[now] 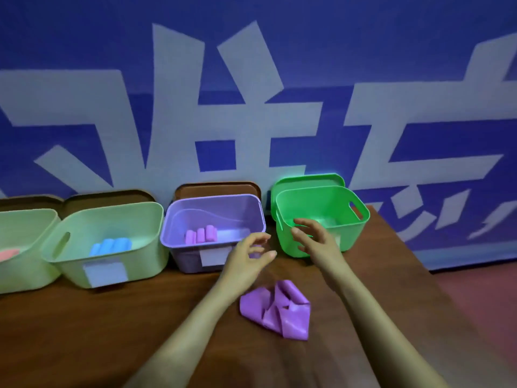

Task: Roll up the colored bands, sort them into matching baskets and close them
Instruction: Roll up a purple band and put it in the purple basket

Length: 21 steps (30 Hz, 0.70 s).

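A crumpled purple band (275, 310) lies unrolled on the brown table (84, 331), close to me. Above it hover my left hand (247, 254) and my right hand (314, 238), both empty with relaxed fingers. My left hand is in front of the purple basket (179, 228), which holds three rolled pink-purple bands (201, 234). My right hand is at the front wall of the bright green basket (352, 233). A pale green basket (145, 247) holds rolled blue bands (110, 245). Another pale green basket (25, 264) at the far left shows a pink band (8, 254).
Brown lids (218, 189) lean against the blue wall behind the left three baskets, a green lid (307, 180) behind the green one. White labels (105, 273) are stuck on the basket fronts. The table's right edge runs diagonally past the green basket, with red floor (481, 303) beyond.
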Motion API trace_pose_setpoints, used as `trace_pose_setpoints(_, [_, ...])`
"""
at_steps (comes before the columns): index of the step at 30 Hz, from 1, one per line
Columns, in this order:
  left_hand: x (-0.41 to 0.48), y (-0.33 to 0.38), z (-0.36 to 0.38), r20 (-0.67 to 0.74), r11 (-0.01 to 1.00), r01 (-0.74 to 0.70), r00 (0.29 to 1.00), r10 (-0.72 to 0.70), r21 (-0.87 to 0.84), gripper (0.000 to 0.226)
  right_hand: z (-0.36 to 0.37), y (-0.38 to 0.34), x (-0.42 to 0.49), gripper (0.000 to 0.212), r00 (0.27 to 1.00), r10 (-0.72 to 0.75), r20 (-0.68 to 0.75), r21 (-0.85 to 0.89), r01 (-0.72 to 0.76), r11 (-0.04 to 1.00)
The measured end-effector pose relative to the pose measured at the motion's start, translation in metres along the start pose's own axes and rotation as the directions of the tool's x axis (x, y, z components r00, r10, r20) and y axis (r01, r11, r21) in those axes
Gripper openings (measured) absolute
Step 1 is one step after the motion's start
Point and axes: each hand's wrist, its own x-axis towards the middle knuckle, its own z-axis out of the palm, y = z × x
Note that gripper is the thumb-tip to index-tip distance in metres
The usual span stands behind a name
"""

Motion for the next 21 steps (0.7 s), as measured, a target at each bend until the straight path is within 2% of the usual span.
trace_pose_setpoints(5, [-0.024, -0.09, 0.029, -0.054, 0.951, 0.047, 0.998, -0.032, 0.305, 0.038, 0.007, 0.1, -0.02, 0.039, 0.998, -0.011, 0.068, -0.24, 0.027, 0.97])
trace_pose_setpoints(8, [-0.036, -0.129, 0.037, -0.048, 0.913, 0.086, 0.996, -0.073, 0.4, 0.052, 0.015, 0.146, -0.031, 0.051, 0.987, -0.127, 0.103, -0.445, 0.16, 0.881])
trace_pose_setpoints(10, [-0.042, -0.148, 0.043, -0.071, 0.901, 0.072, 0.996, -0.045, 0.427, 0.055, 0.019, 0.171, -0.04, 0.056, 0.971, -0.189, 0.148, -0.506, 0.239, 0.829])
trace_pose_setpoints(12, [-0.047, -0.158, 0.046, -0.122, 0.91, 0.042, 0.993, 0.01, 0.413, 0.048, 0.023, 0.186, -0.049, 0.051, 0.962, -0.229, 0.146, -0.557, 0.271, 0.785])
trace_pose_setpoints(14, [-0.052, -0.161, 0.047, -0.156, 0.93, 0.004, 0.986, 0.058, 0.367, 0.038, 0.026, 0.193, -0.054, 0.035, 0.943, -0.318, 0.096, -0.628, 0.306, 0.716])
trace_pose_setpoints(16, [-0.057, -0.164, 0.049, -0.134, 0.926, -0.07, 0.983, 0.128, 0.37, 0.021, 0.026, 0.192, -0.056, 0.022, 0.93, -0.359, 0.074, -0.647, 0.319, 0.693])
trace_pose_setpoints(18, [-0.063, -0.166, 0.05, -0.098, 0.903, -0.139, 0.976, 0.195, 0.407, 0.015, 0.025, 0.188, -0.058, 0.023, 0.942, -0.323, 0.091, -0.626, 0.306, 0.717])
trace_pose_setpoints(21, [-0.074, -0.162, 0.047, -0.109, 0.925, -0.082, 0.985, 0.131, 0.371, 0.016, 0.024, 0.179, -0.069, 0.021, 0.949, -0.251, 0.19, -0.545, 0.315, 0.777])
